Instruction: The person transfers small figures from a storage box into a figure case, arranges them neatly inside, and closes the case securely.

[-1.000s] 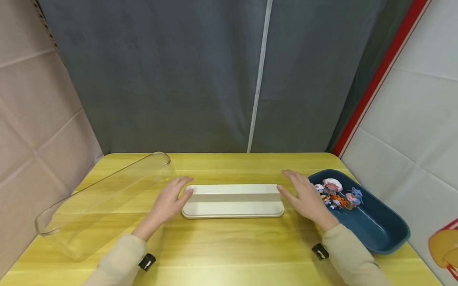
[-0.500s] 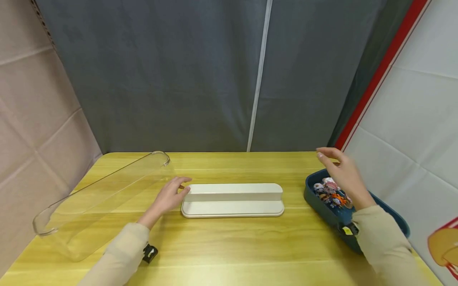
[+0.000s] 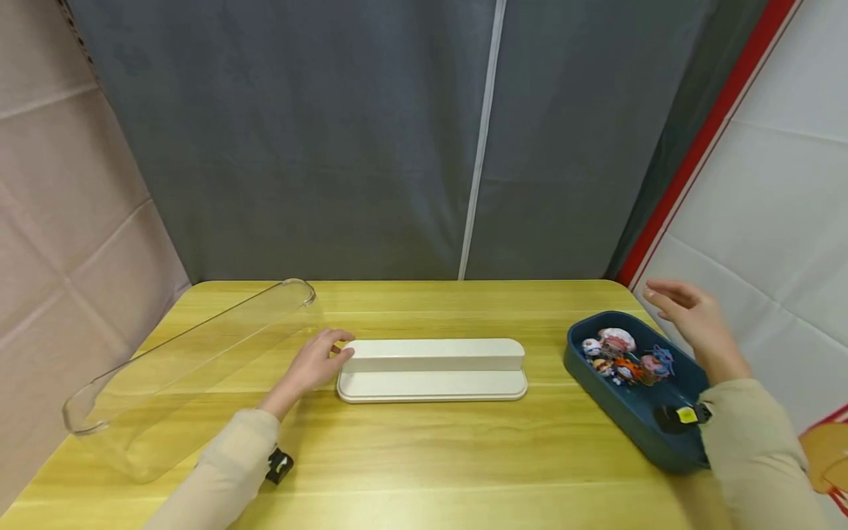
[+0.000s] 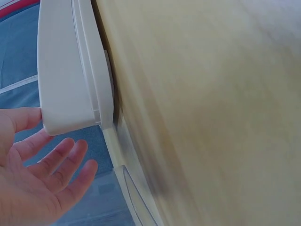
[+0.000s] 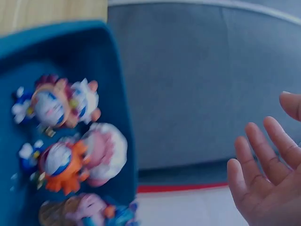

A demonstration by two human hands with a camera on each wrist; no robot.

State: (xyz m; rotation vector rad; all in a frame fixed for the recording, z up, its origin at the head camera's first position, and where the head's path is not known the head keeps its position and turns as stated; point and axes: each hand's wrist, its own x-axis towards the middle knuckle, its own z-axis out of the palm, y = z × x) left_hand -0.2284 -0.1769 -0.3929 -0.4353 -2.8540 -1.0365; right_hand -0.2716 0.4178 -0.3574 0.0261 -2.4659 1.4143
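Observation:
A white two-step display base (image 3: 430, 386) lies in the middle of the table. My left hand (image 3: 313, 362) is at its left end; in the left wrist view the thumb and index fingertips touch the rounded end of the base (image 4: 66, 66), the other fingers spread loosely below. At the right stands a dark blue plastic bin (image 3: 612, 407) with several small cartoon figurines (image 3: 626, 361) heaped at its far end. My right hand (image 3: 695, 324) hovers beyond the bin's right side, holding nothing. In the right wrist view its fingers (image 5: 256, 157) are relaxed, apart from the figurines.
A clear plastic cover (image 3: 192, 368) lies slantwise at the left of the wooden table (image 3: 464, 456). Grey curtain (image 3: 318, 147) hangs behind the table; white cloth (image 3: 782, 243) with a red edge hangs at the right, pale cloth (image 3: 59, 221) at the left.
My right hand has left the base's right end and moved right, across the bin to its far side. The left hand has stayed at the base's left end.

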